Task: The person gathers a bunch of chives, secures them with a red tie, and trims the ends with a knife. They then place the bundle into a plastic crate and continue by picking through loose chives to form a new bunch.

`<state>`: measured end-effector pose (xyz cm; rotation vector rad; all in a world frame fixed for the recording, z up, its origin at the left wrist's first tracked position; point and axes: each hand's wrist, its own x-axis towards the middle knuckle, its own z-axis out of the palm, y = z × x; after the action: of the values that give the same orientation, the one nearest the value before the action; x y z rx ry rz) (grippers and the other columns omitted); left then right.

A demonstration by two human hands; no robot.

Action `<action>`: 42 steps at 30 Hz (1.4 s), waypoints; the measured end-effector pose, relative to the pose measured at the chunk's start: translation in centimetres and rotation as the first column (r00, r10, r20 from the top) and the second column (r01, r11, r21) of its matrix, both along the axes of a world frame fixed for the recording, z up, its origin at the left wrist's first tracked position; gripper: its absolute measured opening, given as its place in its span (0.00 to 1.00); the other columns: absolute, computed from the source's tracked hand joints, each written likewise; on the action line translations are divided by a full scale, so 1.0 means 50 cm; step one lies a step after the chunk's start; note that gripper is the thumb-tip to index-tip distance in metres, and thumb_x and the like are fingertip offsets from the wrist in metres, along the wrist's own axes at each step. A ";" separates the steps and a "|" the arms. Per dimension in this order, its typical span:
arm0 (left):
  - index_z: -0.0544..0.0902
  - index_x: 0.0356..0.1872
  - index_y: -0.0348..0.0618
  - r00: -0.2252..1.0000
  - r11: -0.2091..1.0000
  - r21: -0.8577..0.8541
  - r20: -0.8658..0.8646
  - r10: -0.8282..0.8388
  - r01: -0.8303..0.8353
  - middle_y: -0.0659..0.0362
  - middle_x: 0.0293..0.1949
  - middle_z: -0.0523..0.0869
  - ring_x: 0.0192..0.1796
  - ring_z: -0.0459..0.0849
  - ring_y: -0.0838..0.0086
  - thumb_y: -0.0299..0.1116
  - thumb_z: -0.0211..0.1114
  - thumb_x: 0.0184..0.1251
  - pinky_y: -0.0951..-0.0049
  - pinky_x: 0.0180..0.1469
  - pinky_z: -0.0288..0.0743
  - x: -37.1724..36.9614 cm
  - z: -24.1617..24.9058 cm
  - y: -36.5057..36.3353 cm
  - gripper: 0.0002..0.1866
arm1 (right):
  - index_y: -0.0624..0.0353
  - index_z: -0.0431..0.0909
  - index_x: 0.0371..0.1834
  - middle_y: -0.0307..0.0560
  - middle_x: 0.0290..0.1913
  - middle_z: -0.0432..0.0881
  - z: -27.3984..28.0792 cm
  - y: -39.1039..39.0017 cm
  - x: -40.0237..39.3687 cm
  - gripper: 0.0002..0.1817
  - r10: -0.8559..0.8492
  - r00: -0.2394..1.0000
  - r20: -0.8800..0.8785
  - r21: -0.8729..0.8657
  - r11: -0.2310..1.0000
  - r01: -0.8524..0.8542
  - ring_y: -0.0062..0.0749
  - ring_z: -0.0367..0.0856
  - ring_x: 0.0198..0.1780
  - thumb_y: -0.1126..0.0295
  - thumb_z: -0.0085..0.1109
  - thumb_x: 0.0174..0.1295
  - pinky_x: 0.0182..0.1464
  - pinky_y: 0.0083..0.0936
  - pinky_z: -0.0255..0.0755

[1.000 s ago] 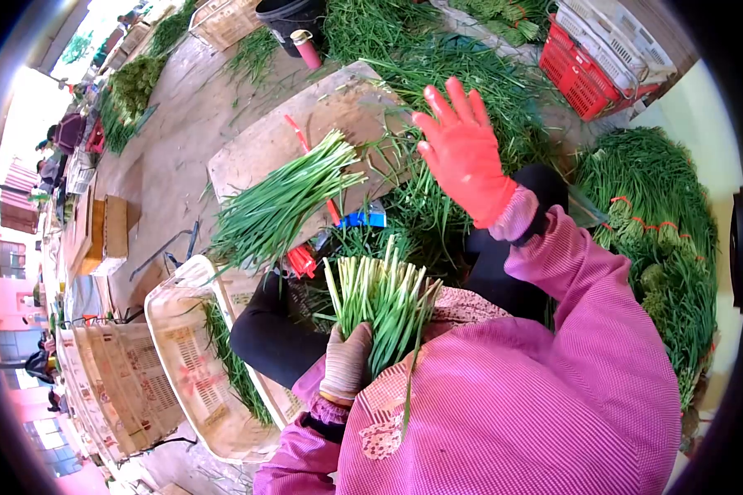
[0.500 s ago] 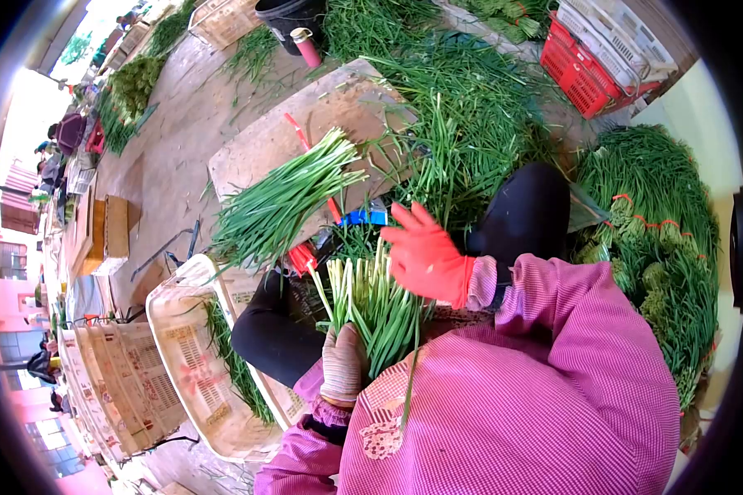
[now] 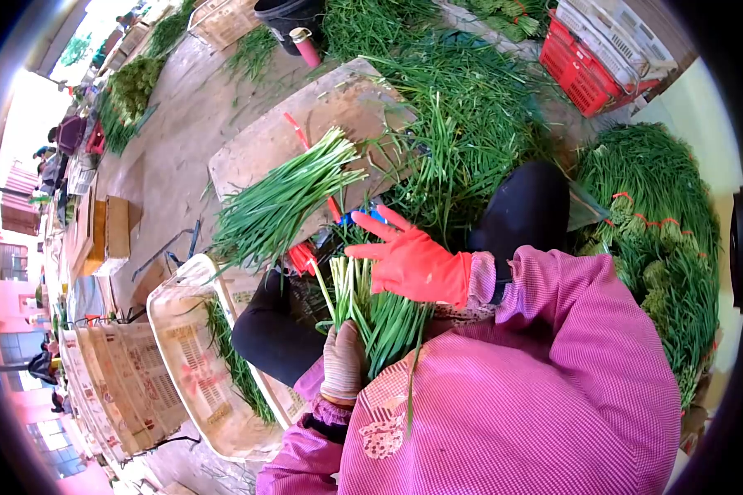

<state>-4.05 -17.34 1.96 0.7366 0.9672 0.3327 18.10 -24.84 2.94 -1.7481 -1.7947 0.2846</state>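
My left hand, in a pale striped work glove, is closed round a bunch of garlic chives in my lap. The pale stem ends point away from me and the green leaves lie toward my body. Over the upper right of this bunch is my right hand in a red-orange rubber glove, its fingers spread apart and reaching left over the white ends. Just beyond, a second chive bunch lies on a wooden board across a red strap.
A big heap of loose chives spreads beyond my knees. Tied bundles are piled at right. A cream plastic basket with chives inside stands at left, and red and white crates at the far right. A pink bottle stands by a black bucket.
My right hand has shifted left and slightly down, its spread fingers now nearer the bunch's white ends. The left hand keeps its hold almost in place.
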 end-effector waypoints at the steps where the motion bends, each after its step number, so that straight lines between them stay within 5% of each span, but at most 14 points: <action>1: 0.80 0.46 0.38 1.000 1.000 -0.014 0.022 -0.009 0.009 0.62 0.39 0.84 0.39 0.81 0.76 0.32 0.57 0.71 0.74 0.46 0.76 -0.002 -0.011 0.003 0.10 | 0.49 0.86 0.28 0.40 0.65 0.76 0.000 0.006 0.010 0.05 -0.067 0.992 0.104 0.105 0.993 0.056 0.53 0.55 0.78 0.64 0.64 0.51 0.77 0.60 0.41; 5: 0.81 0.41 0.40 1.000 1.000 -0.031 0.009 -0.002 0.002 0.66 0.33 0.81 0.32 0.76 0.81 0.35 0.58 0.71 0.78 0.36 0.71 -0.020 -0.048 0.011 0.10 | 0.55 0.84 0.42 0.45 0.62 0.76 0.027 0.019 0.125 0.15 -0.399 0.858 0.325 0.254 0.910 0.328 0.52 0.62 0.75 0.71 0.66 0.47 0.75 0.54 0.54; 8: 0.80 0.38 0.42 1.000 1.000 -0.014 -0.032 -0.001 0.000 0.70 0.27 0.76 0.26 0.68 0.86 0.37 0.57 0.71 0.81 0.29 0.63 -0.020 -0.039 0.008 0.10 | 0.56 0.80 0.33 0.42 0.64 0.76 0.032 -0.006 0.281 0.06 -0.739 0.521 0.427 0.468 0.674 0.572 0.47 0.64 0.73 0.70 0.64 0.52 0.75 0.54 0.52; 11: 0.80 0.39 0.42 0.999 1.000 -0.004 -0.036 -0.010 0.010 0.69 0.28 0.76 0.27 0.69 0.85 0.39 0.56 0.73 0.80 0.30 0.64 -0.018 -0.039 0.012 0.12 | 0.56 0.82 0.35 0.43 0.64 0.77 0.061 -0.025 0.342 0.07 -0.785 0.301 0.541 0.458 0.576 0.677 0.45 0.62 0.74 0.66 0.61 0.59 0.76 0.52 0.49; 12: 0.78 0.50 0.39 0.997 0.997 -0.001 -0.019 -0.071 0.071 0.61 0.41 0.80 0.39 0.77 0.75 0.42 0.55 0.74 0.73 0.43 0.72 -0.031 -0.058 0.021 0.16 | 0.56 0.83 0.36 0.42 0.63 0.77 0.066 -0.028 0.353 0.08 -0.789 0.221 0.573 0.448 0.528 0.722 0.43 0.60 0.75 0.65 0.58 0.61 0.77 0.52 0.47; 13: 0.76 0.61 0.37 0.991 0.991 0.003 -0.003 -0.132 0.132 0.53 0.54 0.85 0.51 0.85 0.65 0.45 0.54 0.76 0.65 0.56 0.79 -0.046 -0.073 0.026 0.24 | 0.57 0.82 0.39 0.44 0.57 0.82 0.073 -0.030 0.359 0.10 -0.781 0.162 0.603 0.497 0.526 0.690 0.47 0.73 0.66 0.62 0.58 0.64 0.69 0.49 0.63; 14: 0.76 0.61 0.37 0.991 0.991 0.002 -0.004 -0.133 0.133 0.53 0.54 0.85 0.51 0.85 0.65 0.45 0.54 0.76 0.65 0.56 0.79 -0.056 -0.076 0.027 0.24 | 0.57 0.82 0.39 0.44 0.57 0.82 0.068 -0.027 0.363 0.10 -0.781 0.163 0.603 0.495 0.526 0.691 0.47 0.73 0.66 0.62 0.58 0.64 0.69 0.49 0.63; 16: 0.76 0.62 0.37 0.989 0.988 0.036 -0.034 -0.147 0.148 0.54 0.54 0.85 0.52 0.85 0.65 0.45 0.53 0.76 0.64 0.57 0.79 -0.056 -0.082 0.028 0.24 | 0.59 0.82 0.41 0.46 0.47 0.86 0.044 -0.026 0.385 0.13 -0.861 0.505 0.058 0.338 0.493 0.802 0.51 0.83 0.49 0.61 0.59 0.64 0.53 0.47 0.76; 17: 0.76 0.62 0.37 0.992 0.993 0.000 0.046 -0.116 0.116 0.54 0.54 0.85 0.52 0.85 0.65 0.46 0.53 0.76 0.64 0.57 0.79 -0.025 -0.032 0.014 0.25 | 0.61 0.81 0.44 0.48 0.39 0.87 0.008 -0.033 0.423 0.14 -0.763 0.643 0.063 0.446 0.598 0.666 0.46 0.85 0.35 0.60 0.58 0.68 0.39 0.38 0.80; 18: 0.76 0.62 0.38 0.991 0.990 -0.058 0.061 -0.122 0.125 0.54 0.54 0.85 0.52 0.85 0.64 0.46 0.53 0.76 0.63 0.58 0.79 -0.024 -0.026 0.015 0.24 | 0.61 0.81 0.44 0.48 0.39 0.87 0.037 -0.039 0.415 0.14 -0.773 0.631 0.075 0.454 0.589 0.668 0.46 0.85 0.35 0.60 0.58 0.68 0.39 0.38 0.80; 20: 0.75 0.61 0.35 0.995 0.988 -0.119 0.046 -0.089 0.094 0.52 0.53 0.85 0.50 0.85 0.64 0.45 0.55 0.76 0.64 0.55 0.80 -0.011 -0.005 0.012 0.24 | 0.61 0.81 0.48 0.48 0.51 0.84 0.092 -0.036 0.380 0.14 -0.613 0.579 -0.538 -0.082 0.721 0.688 0.37 0.85 0.46 0.63 0.53 0.73 0.45 0.26 0.80; 21: 0.76 0.61 0.36 0.993 0.987 -0.121 0.057 -0.101 0.107 0.51 0.52 0.85 0.51 0.85 0.63 0.45 0.55 0.76 0.62 0.56 0.80 -0.004 0.013 0.010 0.24 | 0.62 0.79 0.49 0.44 0.50 0.84 0.112 -0.038 0.375 0.15 -0.516 0.585 -0.626 -0.040 0.771 0.636 0.27 0.84 0.45 0.61 0.50 0.75 0.41 0.18 0.78; 32: 0.75 0.63 0.38 0.988 0.933 -0.328 0.096 -0.124 0.149 0.51 0.56 0.83 0.54 0.84 0.59 0.48 0.56 0.73 0.58 0.60 0.78 -0.010 -0.013 0.022 0.27 | 0.61 0.78 0.48 0.43 0.56 0.84 0.331 0.025 0.268 0.17 -0.106 0.639 -0.762 0.183 0.911 0.369 0.25 0.83 0.48 0.58 0.47 0.76 0.47 0.21 0.74; 42: 0.75 0.64 0.41 0.992 0.940 -0.316 0.050 -0.116 0.126 0.50 0.57 0.83 0.54 0.84 0.57 0.48 0.53 0.75 0.55 0.60 0.78 -0.007 0.010 0.016 0.26 | 0.70 0.76 0.56 0.52 0.54 0.84 0.361 0.098 0.287 0.22 0.318 0.322 -0.892 0.406 0.877 0.256 0.35 0.84 0.52 0.58 0.45 0.77 0.53 0.22 0.79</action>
<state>-4.41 -16.52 2.45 0.4900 0.9150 0.0748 32.44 -19.95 21.00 -0.7745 -0.8335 0.6593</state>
